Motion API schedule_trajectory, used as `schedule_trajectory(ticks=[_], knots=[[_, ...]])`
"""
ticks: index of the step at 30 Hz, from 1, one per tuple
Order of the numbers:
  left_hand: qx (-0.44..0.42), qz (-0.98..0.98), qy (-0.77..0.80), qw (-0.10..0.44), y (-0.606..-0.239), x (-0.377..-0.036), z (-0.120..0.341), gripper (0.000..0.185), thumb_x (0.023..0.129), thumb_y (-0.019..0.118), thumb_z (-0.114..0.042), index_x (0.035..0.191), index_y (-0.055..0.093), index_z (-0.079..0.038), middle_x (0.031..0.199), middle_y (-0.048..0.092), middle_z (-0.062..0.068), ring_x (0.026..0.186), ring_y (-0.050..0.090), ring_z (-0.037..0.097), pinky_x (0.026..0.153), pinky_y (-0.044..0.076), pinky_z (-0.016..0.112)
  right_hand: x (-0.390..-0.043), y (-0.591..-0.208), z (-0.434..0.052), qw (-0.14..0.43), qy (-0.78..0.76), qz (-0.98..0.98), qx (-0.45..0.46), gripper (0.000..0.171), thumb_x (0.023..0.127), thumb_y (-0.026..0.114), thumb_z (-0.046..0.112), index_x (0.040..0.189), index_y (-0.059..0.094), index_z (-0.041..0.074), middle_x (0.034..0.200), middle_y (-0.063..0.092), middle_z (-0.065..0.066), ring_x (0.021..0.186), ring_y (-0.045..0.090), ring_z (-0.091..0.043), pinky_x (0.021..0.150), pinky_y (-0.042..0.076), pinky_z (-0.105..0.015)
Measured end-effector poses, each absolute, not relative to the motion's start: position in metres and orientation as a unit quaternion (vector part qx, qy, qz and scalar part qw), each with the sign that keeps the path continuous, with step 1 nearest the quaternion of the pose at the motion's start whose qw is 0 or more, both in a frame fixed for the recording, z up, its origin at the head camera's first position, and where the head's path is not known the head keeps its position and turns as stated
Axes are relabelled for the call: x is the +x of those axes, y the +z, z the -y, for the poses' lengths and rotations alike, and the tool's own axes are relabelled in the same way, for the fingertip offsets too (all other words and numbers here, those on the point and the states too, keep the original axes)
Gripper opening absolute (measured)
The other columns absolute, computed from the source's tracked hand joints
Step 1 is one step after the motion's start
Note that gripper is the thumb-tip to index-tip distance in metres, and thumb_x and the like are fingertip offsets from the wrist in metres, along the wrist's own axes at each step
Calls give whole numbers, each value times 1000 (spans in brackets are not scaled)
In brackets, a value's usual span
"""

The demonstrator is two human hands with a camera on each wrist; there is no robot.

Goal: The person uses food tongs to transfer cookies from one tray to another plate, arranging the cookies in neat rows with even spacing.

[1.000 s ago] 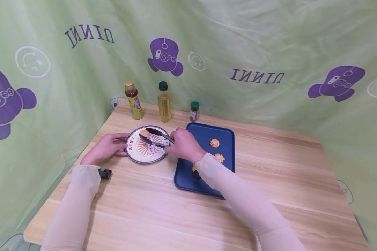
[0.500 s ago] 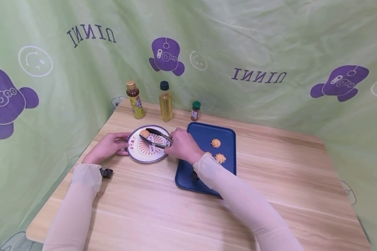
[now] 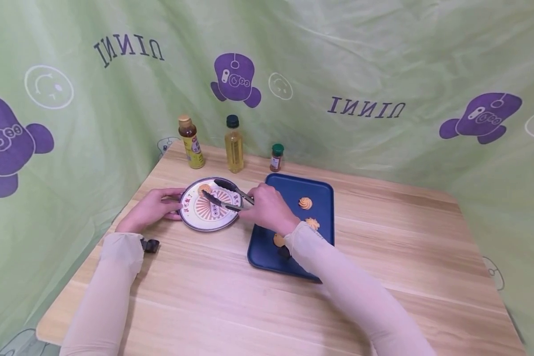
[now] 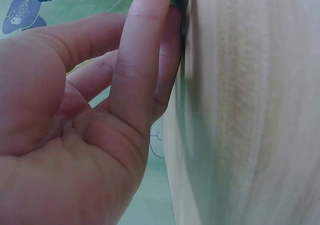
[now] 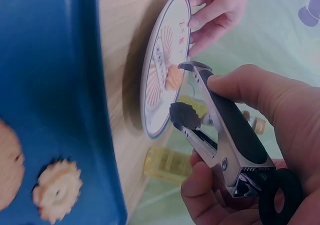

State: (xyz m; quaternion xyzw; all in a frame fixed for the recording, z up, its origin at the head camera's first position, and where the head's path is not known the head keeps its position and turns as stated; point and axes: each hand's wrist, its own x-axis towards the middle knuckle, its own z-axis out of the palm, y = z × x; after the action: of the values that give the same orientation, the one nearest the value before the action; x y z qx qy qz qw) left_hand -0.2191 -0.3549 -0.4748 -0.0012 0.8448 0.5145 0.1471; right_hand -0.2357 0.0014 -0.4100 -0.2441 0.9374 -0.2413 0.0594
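Note:
My right hand [image 3: 271, 207] grips black-and-silver tongs [image 5: 225, 120]. Their two tips stand apart over the white, dark-rimmed plate [image 3: 204, 220]. On the plate's far-left part lies one swirled cookie [image 3: 204, 189], close to one tong tip; in the right wrist view it shows [image 5: 174, 78] beyond the tips, with nothing between them. The left hand [image 3: 153, 207] holds the plate by its left rim; the left wrist view shows its fingers [image 4: 137, 60], with the plate mostly hidden there.
Right of the plate lies a blue tray [image 3: 289, 185] with several cookies, one partly behind the right wrist. Along the table's back edge stand a brown-and-yellow bottle [image 3: 192, 146], an oil bottle [image 3: 234, 151] and a small green-capped jar [image 3: 276, 158]. A green curtain [image 3: 293, 49] hangs behind.
The tongs have opened wider and let go of the cookie, which stays on the plate. My right hand has moved slightly right. The left hand keeps its place at the rim.

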Motion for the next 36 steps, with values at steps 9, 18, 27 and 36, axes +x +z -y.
schedule_trajectory(ticks=[9,18,27,36], knots=[[2,-850,505,150,-472,-221,353,62,112,63,-3,169,40,7,167,47,37,104,78,12,89,74,28,-227,-405,-46,53,-264,-940,-208,43,91,89,33,120,83,2,101,68,-9,90,61,-26,71,53,-33],[-1,-849,506,154,-474,-218,351,64,112,64,-3,169,39,7,167,45,39,98,78,10,89,74,29,-214,-403,-114,46,-266,-949,-162,52,90,90,35,128,81,0,113,74,-14,93,67,-27,75,64,-38],[-2,-852,502,150,-471,-216,351,63,112,64,-2,169,40,7,168,45,39,103,78,10,90,74,29,-199,-404,-174,12,-238,-962,-137,50,88,89,31,123,81,-4,109,75,-17,89,69,-29,77,66,-44],[0,-848,507,154,-469,-217,353,63,112,64,-2,169,39,8,168,43,40,98,78,8,90,74,29,-192,-403,-210,6,-219,-968,-121,46,90,88,31,118,82,-4,105,74,-19,85,68,-29,74,62,-42]])
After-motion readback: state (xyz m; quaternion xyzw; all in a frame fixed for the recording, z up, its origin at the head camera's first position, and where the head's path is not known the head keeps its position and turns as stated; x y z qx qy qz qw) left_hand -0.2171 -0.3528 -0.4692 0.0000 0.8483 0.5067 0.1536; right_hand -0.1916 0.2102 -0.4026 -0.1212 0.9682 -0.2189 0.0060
